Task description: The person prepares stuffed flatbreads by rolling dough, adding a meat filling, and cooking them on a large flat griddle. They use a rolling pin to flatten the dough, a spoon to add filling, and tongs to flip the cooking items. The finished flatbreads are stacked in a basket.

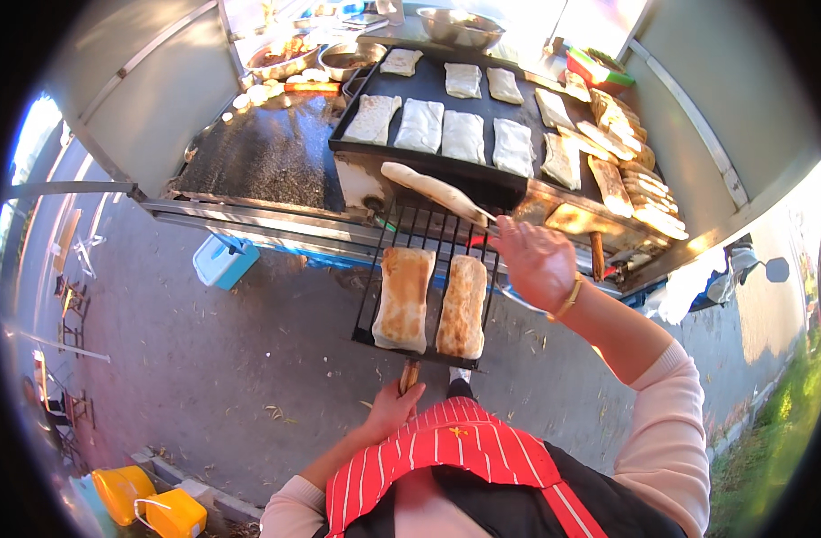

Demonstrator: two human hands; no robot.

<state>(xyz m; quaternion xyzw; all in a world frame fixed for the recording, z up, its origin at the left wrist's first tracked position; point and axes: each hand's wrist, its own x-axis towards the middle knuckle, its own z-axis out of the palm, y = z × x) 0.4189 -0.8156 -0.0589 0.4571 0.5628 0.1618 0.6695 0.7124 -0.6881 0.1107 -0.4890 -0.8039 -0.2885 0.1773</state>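
Observation:
My left hand (391, 409) grips the wooden handle (409, 378) of a black barred grill rack (432, 350), pulled out from under the griddle. Two browned rectangular flatbreads (404, 299) (461, 307) lie side by side on its near half. Above the rack's far end, my right hand (537, 263) is closed around a thin pale tool (488, 213), most of which is hidden. Past the tool's tip a paler flatbread (434, 191) is tilted, seen nearly edge-on; how it is held there cannot be made out.
Pale flatbreads (419, 126) lie on the black griddle (429, 89), with browned ones stacked (642, 185) at its right. A dark plate (262, 158), steel bowls (460, 28) and a red-green basket (597, 70) surround it. A blue-white box (225, 260) stands on the ground; yellow buckets (175, 514) sit lower left.

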